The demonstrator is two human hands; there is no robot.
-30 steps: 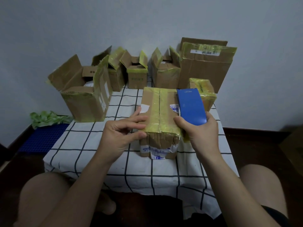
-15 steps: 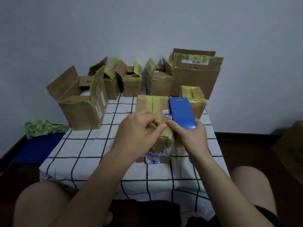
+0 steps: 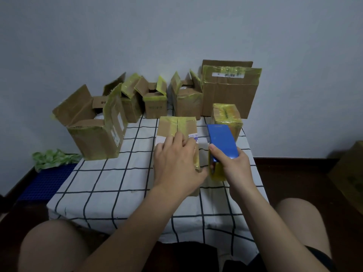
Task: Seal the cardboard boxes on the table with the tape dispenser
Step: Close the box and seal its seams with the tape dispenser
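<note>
Moved: tape dispenser [image 3: 223, 141] now beside box [image 3: 176, 124].
Left hand [image 3: 176, 163]: flat on box.
Right hand [image 3: 234, 167]: grips tape dispenser.
Boxes [image 3: 94, 132]: seven.

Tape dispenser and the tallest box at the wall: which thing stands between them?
In the head view, a small box wrapped in yellow tape stands between the tape dispenser and the tallest box.

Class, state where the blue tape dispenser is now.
Head view, right of centre: the blue tape dispenser is gripped by the right hand, just right of the box under the left hand and in front of a small taped box.
</note>
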